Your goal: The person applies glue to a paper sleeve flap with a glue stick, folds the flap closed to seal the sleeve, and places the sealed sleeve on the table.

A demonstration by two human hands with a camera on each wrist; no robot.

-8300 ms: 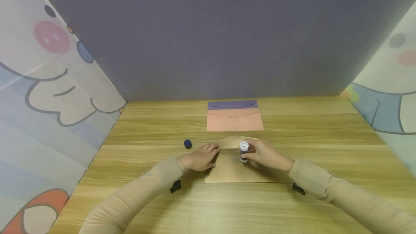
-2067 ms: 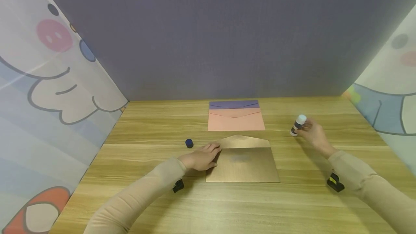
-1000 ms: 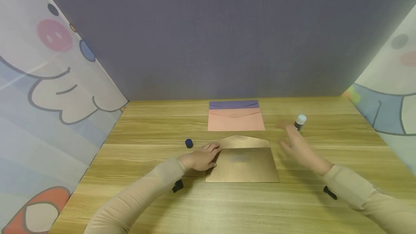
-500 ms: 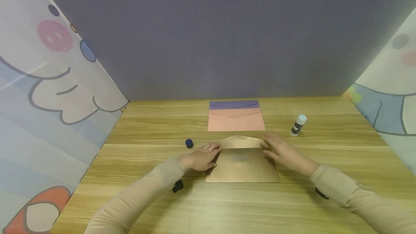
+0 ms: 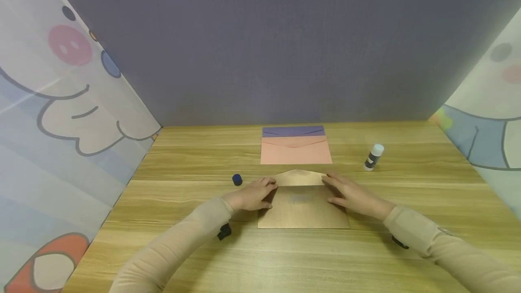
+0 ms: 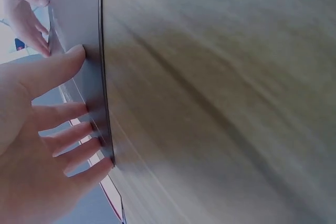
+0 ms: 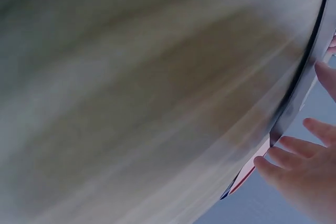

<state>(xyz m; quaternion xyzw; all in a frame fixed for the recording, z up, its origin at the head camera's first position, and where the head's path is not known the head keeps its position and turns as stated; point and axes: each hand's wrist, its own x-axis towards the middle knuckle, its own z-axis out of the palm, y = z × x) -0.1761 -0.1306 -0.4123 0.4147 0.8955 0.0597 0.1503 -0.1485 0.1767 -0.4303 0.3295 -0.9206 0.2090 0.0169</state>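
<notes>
A gold-brown envelope (image 5: 303, 214) lies on the table in the head view, its pointed flap (image 5: 299, 177) spread out toward the far side. A faint pale smear shows on its upper middle. My left hand (image 5: 253, 194) touches the envelope's left side, fingertips by the flap's left end and thumb on the body. Opposite it, my right hand (image 5: 353, 196) touches the right side with loosely spread fingers. In the left wrist view the fingertips of my left hand (image 6: 47, 129) rest along the envelope's edge. An uncapped glue stick (image 5: 373, 157) with a white top stands at the right.
A small dark blue cap (image 5: 237, 179) sits left of the envelope. Behind, a pink envelope (image 5: 295, 152) partly covers a purple one (image 5: 292, 130). A grey panel (image 5: 285, 49) rises at the table's back, with cartoon-printed sheets on both sides.
My right hand has set the glue stick down at the right, let go, and come back left onto the envelope's right side. My left hand has stayed nearly in place.
</notes>
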